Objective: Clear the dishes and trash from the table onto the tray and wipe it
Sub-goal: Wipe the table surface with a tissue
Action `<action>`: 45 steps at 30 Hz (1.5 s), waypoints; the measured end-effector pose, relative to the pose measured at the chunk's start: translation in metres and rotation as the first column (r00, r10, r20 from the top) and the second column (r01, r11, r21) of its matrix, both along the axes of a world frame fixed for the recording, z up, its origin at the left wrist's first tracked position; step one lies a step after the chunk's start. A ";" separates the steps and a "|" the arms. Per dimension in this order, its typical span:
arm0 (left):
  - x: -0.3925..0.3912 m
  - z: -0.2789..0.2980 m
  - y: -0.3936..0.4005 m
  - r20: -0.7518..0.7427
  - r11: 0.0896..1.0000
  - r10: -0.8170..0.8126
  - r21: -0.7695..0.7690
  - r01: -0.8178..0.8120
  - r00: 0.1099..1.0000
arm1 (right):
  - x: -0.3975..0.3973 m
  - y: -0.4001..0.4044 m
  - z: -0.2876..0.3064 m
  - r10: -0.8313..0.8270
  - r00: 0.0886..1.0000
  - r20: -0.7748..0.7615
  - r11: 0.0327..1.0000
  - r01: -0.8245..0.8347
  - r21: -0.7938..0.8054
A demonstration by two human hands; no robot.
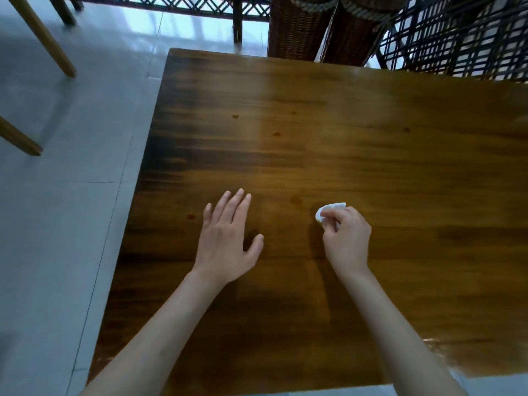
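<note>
**Entry: wiping the table top, both hands over the near half**

My right hand [347, 234] was curled around a small crumpled white paper tissue [328, 210], thumb and fingers pinching it so that only its far end stuck out past my knuckles. The tissue sat low over the dark brown varnished wooden table [371, 132], roughly midway between the left and right edges and nearer the near edge than the far one. Whether the tissue actually touched the wood I could not tell from this angle.

My left hand [225, 238] was spread flat, fingers straight and slightly fanned, thumb out to the right, holding nothing. It lay over the table closer to the left edge, well apart from the right hand. A shadow showed beneath the thumb; contact with the surface was not clear.

Several small dark spots [296, 200] marked the varnish: one between my two hands, one just left of my left hand's little finger, and a few more toward the far edge.

Beyond the far edge stood a brown woven wicker chair back [297, 27], and at the far right corner a black lattice metal frame [457, 35]. Light wooden chair legs [43, 38] stood on the pale grey tiled floor [71, 138] off the left edge.
</note>
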State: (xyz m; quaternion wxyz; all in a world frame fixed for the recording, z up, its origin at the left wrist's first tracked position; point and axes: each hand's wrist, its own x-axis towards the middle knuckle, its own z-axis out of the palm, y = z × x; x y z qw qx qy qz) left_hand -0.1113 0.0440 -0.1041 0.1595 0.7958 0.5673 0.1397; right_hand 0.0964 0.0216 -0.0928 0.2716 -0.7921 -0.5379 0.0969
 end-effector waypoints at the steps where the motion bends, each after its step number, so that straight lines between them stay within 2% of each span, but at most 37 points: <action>1: 0.003 -0.001 0.009 -0.001 1.000 0.007 0.009 -0.007 1.000 | 0.004 0.009 -0.001 0.006 1.000 0.001 1.000 -0.006 -0.002; 4: 0.011 -0.002 0.028 -0.042 1.000 0.030 0.010 -0.029 0.999 | 0.008 0.031 -0.005 0.062 0.998 0.002 0.998 -0.062 -0.022; 8: 0.025 -0.009 0.041 -0.192 0.998 0.016 -0.051 -0.027 0.981 | 0.011 0.063 -0.008 0.141 0.990 -0.019 0.989 -0.141 -0.040; 12: 0.030 -0.011 0.043 -0.213 0.998 0.039 -0.045 -0.050 0.976 | 0.012 0.085 -0.005 0.169 0.985 -0.038 0.983 -0.171 -0.068; 16: 0.030 -0.010 0.044 -0.223 0.997 0.050 -0.045 -0.062 0.974 | -0.002 0.078 -0.002 0.410 0.910 -0.070 0.908 -0.414 -0.069; 18: 0.031 -0.010 0.044 -0.230 0.996 0.052 -0.057 -0.067 0.972 | 0.001 0.076 -0.001 0.481 0.874 -0.065 0.869 -0.485 -0.101; 23: 0.029 -0.010 0.046 -0.235 0.998 0.040 -0.047 -0.052 0.971 | 0.009 0.084 -0.001 0.359 0.933 -0.010 0.931 -0.359 -0.070; 28: 0.029 -0.012 0.045 -0.235 0.998 0.034 -0.040 -0.045 0.971 | -0.002 0.061 0.000 0.548 0.837 -0.002 0.832 -0.545 -0.098; 32: 0.030 -0.014 0.045 -0.243 0.998 0.033 -0.038 -0.044 0.970 | 0.009 0.078 0.000 0.406 0.914 -0.004 0.911 -0.405 -0.073; 36: 0.029 -0.014 0.046 -0.254 0.998 0.031 -0.040 -0.043 0.967 | -0.001 0.059 -0.001 0.505 0.862 -0.040 0.857 -0.506 -0.095; 38: 0.029 -0.011 0.045 -0.220 0.998 0.036 -0.038 -0.045 0.975 | 0.004 0.063 0.000 0.473 0.879 -0.064 0.875 -0.477 -0.087; 41: 0.018 -0.001 0.034 -0.146 0.996 0.088 -0.022 -0.092 0.985 | 0.005 0.067 0.007 0.398 0.911 -0.107 0.914 -0.404 -0.040; 45: -0.027 0.009 0.007 -0.113 0.977 0.211 0.022 -0.210 0.971 | -0.030 0.061 0.016 0.465 0.882 -0.072 0.881 -0.470 -0.059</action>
